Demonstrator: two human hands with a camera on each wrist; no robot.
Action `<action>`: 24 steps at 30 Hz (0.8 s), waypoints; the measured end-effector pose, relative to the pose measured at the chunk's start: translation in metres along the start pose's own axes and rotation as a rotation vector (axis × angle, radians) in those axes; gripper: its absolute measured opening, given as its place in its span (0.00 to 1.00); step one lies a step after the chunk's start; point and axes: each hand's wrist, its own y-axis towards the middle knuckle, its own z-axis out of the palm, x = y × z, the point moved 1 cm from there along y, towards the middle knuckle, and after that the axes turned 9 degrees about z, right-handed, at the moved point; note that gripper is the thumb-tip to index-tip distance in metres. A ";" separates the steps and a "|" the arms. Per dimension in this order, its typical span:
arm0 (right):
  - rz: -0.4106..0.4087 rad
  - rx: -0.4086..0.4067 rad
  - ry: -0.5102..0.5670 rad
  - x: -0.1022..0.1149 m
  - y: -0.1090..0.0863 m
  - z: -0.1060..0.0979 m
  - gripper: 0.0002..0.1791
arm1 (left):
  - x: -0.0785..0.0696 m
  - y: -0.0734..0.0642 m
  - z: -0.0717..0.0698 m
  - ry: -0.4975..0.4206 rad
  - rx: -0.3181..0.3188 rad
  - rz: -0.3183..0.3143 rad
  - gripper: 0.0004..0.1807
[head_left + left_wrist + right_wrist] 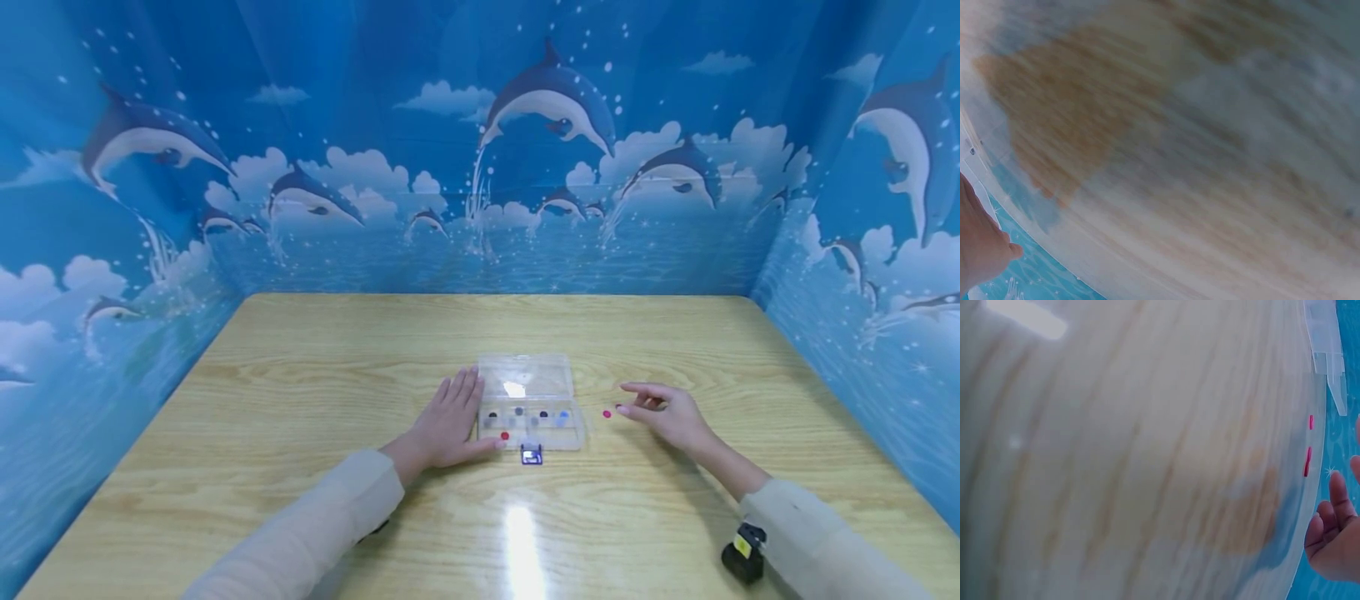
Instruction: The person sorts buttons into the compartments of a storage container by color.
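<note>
A clear plastic compartment box (582,429) lies on the table with its lid (525,367) raised back. Small button-like discs sit inside: a red disc (505,436) front left, dark ones and a blue disc (564,415) behind. My left hand (450,421) lies flat along the box's left side, its thumb reaching the front edge. Right of the box, my right hand (671,417) hovers with thumb and forefinger apart. Near its fingertips are a pink-red disc (607,414) and a darker disc (618,406); the right wrist view shows two pinkish discs (1307,461) on the table.
A small blue-edged piece (531,455) is at the box's front edge. The wooden table (337,350) reflects light near its front. Dolphin-printed curtains (420,192) stand around its back and sides. A black device (742,554) is on my right wrist.
</note>
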 end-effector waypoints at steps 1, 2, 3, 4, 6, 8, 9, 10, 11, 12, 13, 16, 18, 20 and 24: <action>-0.004 -0.001 -0.003 -0.001 0.000 0.000 0.24 | 0.000 0.000 0.000 0.000 0.002 -0.001 0.53; -0.007 0.000 -0.004 -0.003 0.001 0.000 0.24 | 0.000 0.000 0.000 -0.001 0.004 -0.002 0.53; -0.011 -0.001 -0.004 -0.004 0.001 -0.001 0.23 | 0.000 0.000 0.000 -0.002 0.003 -0.002 0.53; -0.014 -0.002 -0.003 -0.005 0.002 -0.001 0.23 | 0.000 0.000 0.000 -0.001 0.005 -0.003 0.53; -0.015 0.002 0.005 -0.008 0.003 -0.001 0.23 | 0.000 0.000 0.000 0.005 0.006 -0.003 0.53; -0.015 0.008 0.013 -0.010 0.004 -0.002 0.23 | -0.001 0.000 0.000 0.011 0.001 -0.002 0.53; -0.015 0.012 0.015 -0.011 0.004 -0.002 0.23 | -0.001 0.000 0.000 0.012 -0.005 -0.001 0.53; -0.017 0.016 0.016 -0.012 0.005 -0.002 0.24 | -0.001 0.000 0.001 0.013 -0.003 -0.001 0.53; -0.020 0.021 0.016 -0.012 0.005 -0.003 0.24 | -0.001 -0.001 0.001 0.014 -0.005 0.000 0.53; -0.024 0.024 0.015 -0.013 0.005 -0.003 0.24 | -0.001 -0.001 0.001 0.012 -0.007 0.001 0.53; -0.028 0.027 0.014 -0.014 0.006 -0.003 0.24 | -0.001 -0.001 0.001 0.008 -0.009 0.001 0.53; -0.041 0.035 0.007 -0.015 0.007 -0.004 0.23 | -0.001 -0.001 0.001 0.003 -0.011 0.001 0.53; -0.047 0.038 0.011 -0.015 0.007 -0.005 0.23 | -0.001 -0.001 0.001 0.003 -0.016 0.001 0.53; -0.058 0.036 0.003 -0.017 0.007 -0.006 0.22 | -0.001 0.000 0.002 0.007 -0.016 0.002 0.53; -0.064 0.032 -0.010 -0.020 0.009 -0.005 0.19 | 0.000 0.000 0.002 0.011 -0.021 0.008 0.53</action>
